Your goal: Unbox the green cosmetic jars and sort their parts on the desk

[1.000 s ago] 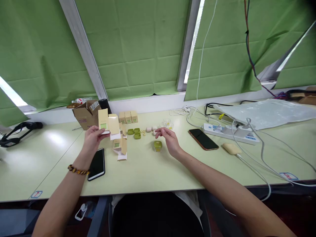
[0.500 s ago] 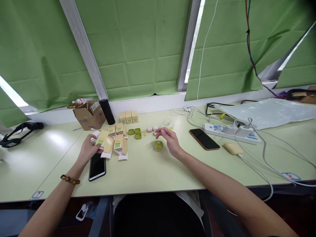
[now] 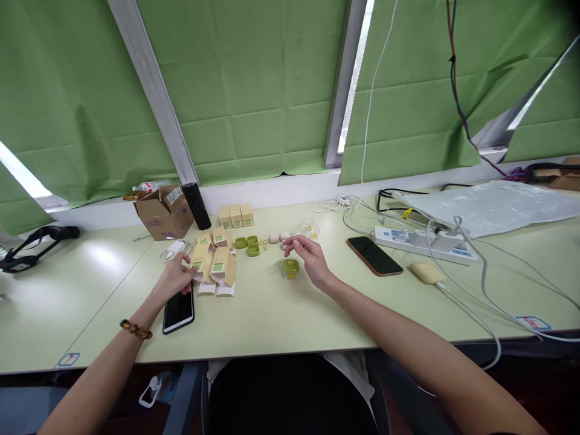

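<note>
Sitting at the near left corner of a cluster of four opened cartons, the tan carton with a green label (image 3: 202, 261) rests on the table (image 3: 258, 320), its white flap pointing toward the near edge. The left hand (image 3: 176, 275) is at its left side, fingers bent and fingertips touching the card; whether they pinch it or only press against it, I cannot tell. Just beside it on the right is a second opened carton (image 3: 223, 266), its flap also pointing nearward, with two more opened cartons (image 3: 220, 236) right behind the pair. Partly under the left hand lies a dark phone with a pale rim (image 3: 179, 313), and beyond that hand is a white charger (image 3: 176, 248). Right of the cartons come three square green pieces (image 3: 252, 249), some tiny yellowish pieces (image 3: 273, 238) and white cylinders nearby. The right hand (image 3: 312, 261) hovers there, fingers loosely bent and gripping nothing visible, with a small clear jar with a green lid (image 3: 290, 269) near it. Farther out stand three closed cartons in a row (image 3: 236, 215), a cardboard box (image 3: 164, 214) and a black cylinder (image 3: 196, 206); rightward lie an orange-edged phone (image 3: 375, 256), a power strip (image 3: 423, 246) and a beige case (image 3: 426, 273).
</note>
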{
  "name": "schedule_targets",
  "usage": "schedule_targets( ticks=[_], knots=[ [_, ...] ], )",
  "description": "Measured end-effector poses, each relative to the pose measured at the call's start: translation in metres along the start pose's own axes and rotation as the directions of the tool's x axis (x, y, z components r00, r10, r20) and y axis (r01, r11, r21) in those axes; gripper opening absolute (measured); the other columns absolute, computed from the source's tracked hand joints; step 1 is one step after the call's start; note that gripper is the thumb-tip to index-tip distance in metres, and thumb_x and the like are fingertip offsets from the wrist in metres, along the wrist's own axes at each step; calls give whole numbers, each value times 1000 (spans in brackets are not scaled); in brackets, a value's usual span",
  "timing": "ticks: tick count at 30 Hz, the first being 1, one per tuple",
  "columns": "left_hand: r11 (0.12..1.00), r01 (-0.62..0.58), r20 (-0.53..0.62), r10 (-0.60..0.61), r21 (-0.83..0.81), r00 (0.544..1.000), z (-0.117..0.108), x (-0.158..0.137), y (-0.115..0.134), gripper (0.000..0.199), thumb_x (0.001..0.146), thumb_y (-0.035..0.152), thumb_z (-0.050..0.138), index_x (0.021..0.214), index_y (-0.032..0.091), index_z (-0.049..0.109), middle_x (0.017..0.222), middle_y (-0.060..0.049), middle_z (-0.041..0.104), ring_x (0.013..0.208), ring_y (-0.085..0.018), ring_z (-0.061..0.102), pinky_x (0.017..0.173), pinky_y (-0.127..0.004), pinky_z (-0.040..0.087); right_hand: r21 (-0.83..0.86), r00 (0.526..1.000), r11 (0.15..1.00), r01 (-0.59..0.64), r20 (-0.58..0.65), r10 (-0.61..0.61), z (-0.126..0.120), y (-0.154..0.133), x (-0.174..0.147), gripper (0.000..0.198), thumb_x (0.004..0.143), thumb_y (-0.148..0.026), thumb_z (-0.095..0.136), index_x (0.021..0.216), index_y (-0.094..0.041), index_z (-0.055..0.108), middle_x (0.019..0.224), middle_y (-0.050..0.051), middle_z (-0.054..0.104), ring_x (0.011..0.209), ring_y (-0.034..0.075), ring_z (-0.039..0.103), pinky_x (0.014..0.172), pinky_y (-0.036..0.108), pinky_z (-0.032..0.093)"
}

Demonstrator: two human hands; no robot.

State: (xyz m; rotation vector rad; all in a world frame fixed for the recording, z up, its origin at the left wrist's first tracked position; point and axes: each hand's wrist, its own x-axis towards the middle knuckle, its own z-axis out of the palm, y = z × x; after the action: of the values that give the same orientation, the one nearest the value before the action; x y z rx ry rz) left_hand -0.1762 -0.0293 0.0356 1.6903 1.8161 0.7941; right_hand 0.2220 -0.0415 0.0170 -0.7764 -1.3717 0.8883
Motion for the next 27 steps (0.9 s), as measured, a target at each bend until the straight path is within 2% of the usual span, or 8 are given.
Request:
schedule_targets(
  ticks=[3,7,10,13,16,18,22,27],
  knots=[
    [984,-24,-17,27,176,999,-1,-2,7,31,79,43,70,94,26,48,49,5,60,39,-21,56,46,-28,35,-8,1000,1000,-2,6,2,0,1,0,43,94,-66,63,94,-24,75,74,3,70,84,24,62,94,41,44],
    [932,-11,5,10,363,1000,-9,1,14,29,84,51,63,92,25,53,65,-2,70,51,-25,63,56,-32,39,-36,1000,999,-4,12,5,0,2,-1,44,94,-67,61,96,-24,74,75,3,70,85,25,63,93,41,45],
    [877,-18,-126,89,480,988,-19,15,18,33,88,56,59,98,25,57,79,-8,73,73,-32,70,67,-34,43,-49,1000,999,5,27,-4,0,2,-1,43,96,-64,60,96,-24,74,76,3,70,85,24,62,92,40,44],
    [906,-41,-173,124,420,977,-25,41,22,44,89,58,59,114,22,56,88,-11,75,83,-32,71,71,-34,46,-50,999,999,21,35,-19,0,2,-1,41,97,-62,61,96,-24,74,76,2,70,83,24,62,92,40,44],
    [976,20,-67,-5,216,998,-22,72,25,61,83,54,68,128,17,50,96,-12,75,81,-28,72,67,-32,50,-60,999,998,32,42,-29,0,2,-2,41,98,-62,60,96,-23,73,77,2,70,83,23,62,91,39,44],
    [985,88,-38,-83,145,996,-16,91,26,66,78,46,74,132,16,49,105,-14,73,84,-26,73,64,-30,53,-70,999,997,32,44,-29,-1,3,-2,42,98,-62,59,97,-23,72,77,2,71,84,23,62,91,39,44],
    [983,89,-41,-83,163,996,-4,116,25,61,74,38,75,128,16,56,109,-14,71,95,-28,71,64,-30,55,-76,998,996,36,56,-32,-2,4,-2,42,98,-63,59,97,-22,71,77,2,71,84,23,62,91,39,45],
    [975,56,-36,-49,216,998,3,133,21,64,68,28,75,128,14,58,110,-15,71,97,-31,71,70,-33,54,-82,998,996,32,62,-27,-1,4,-2,41,98,-63,59,97,-23,70,77,2,70,83,23,63,89,40,46]
  ],
)
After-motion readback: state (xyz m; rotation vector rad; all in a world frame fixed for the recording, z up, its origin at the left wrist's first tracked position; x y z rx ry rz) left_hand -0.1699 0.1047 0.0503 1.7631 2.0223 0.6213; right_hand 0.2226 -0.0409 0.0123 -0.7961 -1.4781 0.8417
